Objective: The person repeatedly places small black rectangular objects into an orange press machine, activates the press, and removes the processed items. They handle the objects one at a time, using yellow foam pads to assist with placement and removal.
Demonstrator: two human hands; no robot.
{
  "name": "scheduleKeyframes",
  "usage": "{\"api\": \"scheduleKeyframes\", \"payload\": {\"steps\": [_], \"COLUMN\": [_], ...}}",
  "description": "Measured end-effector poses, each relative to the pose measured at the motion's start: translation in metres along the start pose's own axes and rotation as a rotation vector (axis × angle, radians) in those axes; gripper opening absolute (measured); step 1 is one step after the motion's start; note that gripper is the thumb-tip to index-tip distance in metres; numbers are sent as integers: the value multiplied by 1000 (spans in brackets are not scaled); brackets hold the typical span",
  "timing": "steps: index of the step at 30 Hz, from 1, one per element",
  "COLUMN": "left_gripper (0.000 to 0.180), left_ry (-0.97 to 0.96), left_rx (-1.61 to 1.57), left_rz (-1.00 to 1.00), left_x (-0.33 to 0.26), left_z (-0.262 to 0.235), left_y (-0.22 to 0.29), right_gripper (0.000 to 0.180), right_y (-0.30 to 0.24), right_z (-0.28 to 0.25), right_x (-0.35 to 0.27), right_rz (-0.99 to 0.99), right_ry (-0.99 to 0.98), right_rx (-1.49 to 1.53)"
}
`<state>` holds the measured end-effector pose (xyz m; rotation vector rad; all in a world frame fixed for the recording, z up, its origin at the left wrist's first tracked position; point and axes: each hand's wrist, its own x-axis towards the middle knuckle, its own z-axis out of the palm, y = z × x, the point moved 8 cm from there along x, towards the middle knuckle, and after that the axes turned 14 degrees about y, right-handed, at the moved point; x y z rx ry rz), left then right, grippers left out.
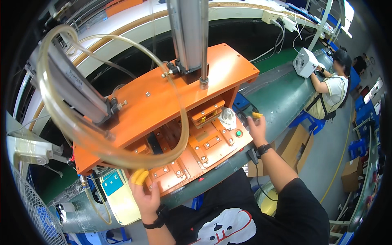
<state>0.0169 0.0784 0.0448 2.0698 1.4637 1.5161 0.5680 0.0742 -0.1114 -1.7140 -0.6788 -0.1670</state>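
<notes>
An orange press [196,110] with two metal air cylinders stands on the green bench in front of me. My left hand [146,199], with yellow finger cots on its fingertips, is at the front left corner of the press base; its thumb is apart from the fingers and nothing shows in it. Beyond the right edge of the base is my right hand [258,131], fingers apart, one tipped in yellow. The green push button [239,133] sits just left of it. Several screwed-down blocks [203,155] cover the base plate. Behind the button lies a crumpled white cloth [228,119].
A clear hose [183,134] loops across the press front. A pale yellow box with a blue panel [112,184] stands at the left, near a fan guard [38,208]. Along the bench, a co-worker [332,87] sits by a white fan unit [304,63]. Cardboard boxes [292,147] lie on the right.
</notes>
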Motion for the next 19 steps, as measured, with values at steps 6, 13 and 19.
{"api": "scheduleKeyframes", "payload": {"steps": [6,13,19], "left_gripper": [56,72,72], "left_ry": [50,33,112], "left_rx": [-318,-245,-72], "left_rz": [-263,-207,-127], "left_x": [-17,-13,-24], "left_z": [-5,1,-24], "left_y": [-22,-16,-27], "right_gripper": [16,37,51], "right_y": [-5,-66,-83], "right_z": [-8,70,176], "right_x": [42,165,160], "right_rz": [238,-431,-714], "right_ry": [-68,-423,-573], "right_rx": [407,-362,-711]}}
